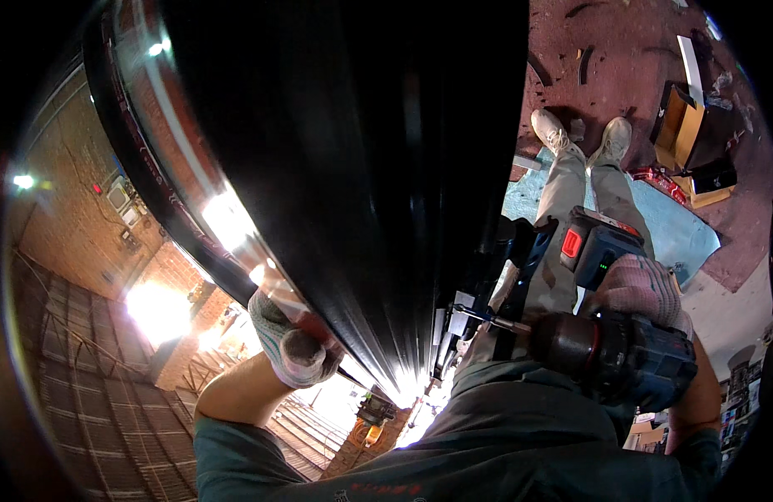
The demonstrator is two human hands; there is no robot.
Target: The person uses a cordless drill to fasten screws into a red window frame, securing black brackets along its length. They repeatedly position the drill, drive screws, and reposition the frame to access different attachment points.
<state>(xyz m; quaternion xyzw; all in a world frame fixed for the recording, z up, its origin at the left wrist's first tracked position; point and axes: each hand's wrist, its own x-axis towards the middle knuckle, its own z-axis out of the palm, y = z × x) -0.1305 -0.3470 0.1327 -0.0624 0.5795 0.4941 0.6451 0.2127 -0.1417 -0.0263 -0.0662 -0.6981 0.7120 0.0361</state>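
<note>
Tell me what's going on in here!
A person's gloved right hand holds a power drill, its thin bit pointing toward a large black panel. Their gloved left hand is at the panel's shiny edge. Whether the bit touches anything is hard to tell.

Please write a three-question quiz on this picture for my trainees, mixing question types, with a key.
1. True or false: the left hand and the right hand both wear gloves.
2. What tool does the right hand hold?
3. Where in the picture is the open box?
A) upper left
B) upper right
C) lower left

Key: 1. True. 2. A cordless drill. 3. B.
</note>
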